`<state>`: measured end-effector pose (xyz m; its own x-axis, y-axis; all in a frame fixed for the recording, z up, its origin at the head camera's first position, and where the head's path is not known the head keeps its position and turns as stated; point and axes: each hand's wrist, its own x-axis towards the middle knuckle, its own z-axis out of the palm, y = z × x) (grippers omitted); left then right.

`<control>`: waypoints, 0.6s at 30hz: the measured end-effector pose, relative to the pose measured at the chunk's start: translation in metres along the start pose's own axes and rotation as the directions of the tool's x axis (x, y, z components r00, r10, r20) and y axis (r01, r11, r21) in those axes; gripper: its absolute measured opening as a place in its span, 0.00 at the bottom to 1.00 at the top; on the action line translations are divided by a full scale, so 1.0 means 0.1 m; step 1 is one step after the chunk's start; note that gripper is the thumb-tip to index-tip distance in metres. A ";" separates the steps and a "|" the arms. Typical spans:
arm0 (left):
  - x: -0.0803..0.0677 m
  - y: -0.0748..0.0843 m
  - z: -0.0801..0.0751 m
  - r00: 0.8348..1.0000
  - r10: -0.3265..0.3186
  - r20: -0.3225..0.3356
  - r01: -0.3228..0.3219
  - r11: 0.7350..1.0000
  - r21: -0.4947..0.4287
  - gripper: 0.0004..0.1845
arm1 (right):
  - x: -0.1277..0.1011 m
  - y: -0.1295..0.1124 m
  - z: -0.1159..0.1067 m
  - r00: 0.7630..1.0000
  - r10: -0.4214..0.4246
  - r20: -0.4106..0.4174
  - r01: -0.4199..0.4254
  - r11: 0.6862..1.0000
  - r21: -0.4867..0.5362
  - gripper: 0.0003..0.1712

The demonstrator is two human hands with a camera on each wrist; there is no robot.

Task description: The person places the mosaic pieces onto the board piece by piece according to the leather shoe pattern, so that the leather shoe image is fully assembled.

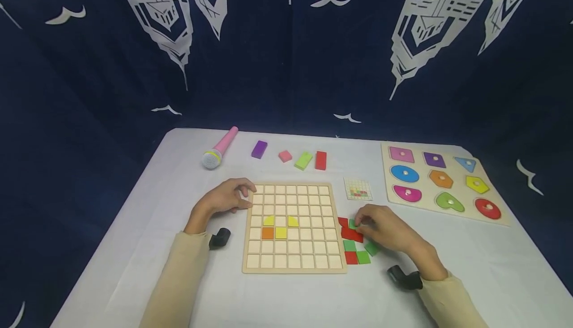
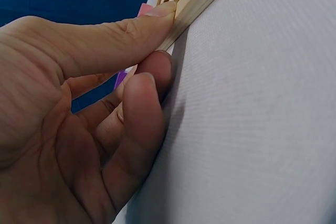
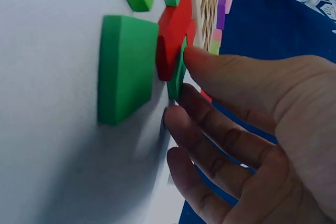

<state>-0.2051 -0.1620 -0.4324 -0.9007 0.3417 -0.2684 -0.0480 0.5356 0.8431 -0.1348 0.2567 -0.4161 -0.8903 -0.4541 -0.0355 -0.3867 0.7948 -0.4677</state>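
A wooden grid board (image 1: 291, 264) lies at the table's middle, with two yellow quarter-round tiles (image 1: 268, 220), an orange tile (image 1: 267, 233) and a yellow square tile (image 1: 280, 232) set in it. My left hand (image 1: 246, 196) holds the board's upper left edge (image 2: 194, 1); the thumb (image 2: 131, 27) lies on top and the curled fingers (image 2: 157, 69) sit against its side. To the right of the board lie loose red tiles (image 1: 351, 257) and green tiles (image 1: 363, 257). There my right hand (image 1: 358, 223) pinches a thin green tile (image 3: 178, 74) between thumb (image 3: 210, 64) and forefinger, beside a red tile (image 3: 170, 30).
Along the far side lie a pink toy microphone (image 1: 219, 149) and purple (image 1: 259, 149), pink (image 1: 285, 156), green (image 1: 303, 160) and red (image 1: 320, 160) blocks. A small pattern card (image 1: 358, 189) sits beyond the tiles. A shape puzzle board (image 1: 501, 218) is at the right.
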 end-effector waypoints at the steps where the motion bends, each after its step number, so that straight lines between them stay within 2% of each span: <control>1: 0.00 0.00 0.00 1.000 -0.003 -0.001 0.003 1.000 -0.001 0.23 | 0.01 0.00 0.00 1.000 0.005 -0.001 -0.005 1.000 0.000 0.10; 14: -0.01 0.01 0.00 1.000 -0.010 0.001 0.010 1.000 0.006 0.24 | 0.06 -0.06 0.06 0.995 0.097 0.003 -0.097 0.995 0.027 0.15; 18: 0.00 0.02 -0.01 1.000 0.000 -0.002 0.000 1.000 0.009 0.24 | 0.07 -0.07 0.06 0.995 0.100 0.003 -0.100 0.995 0.014 0.16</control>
<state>-0.2052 -0.1618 -0.4307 -0.9014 0.3404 -0.2677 -0.0442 0.5426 0.8388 -0.1367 0.2457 -0.4189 -0.9238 -0.3735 -0.0844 -0.2925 0.8307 -0.4737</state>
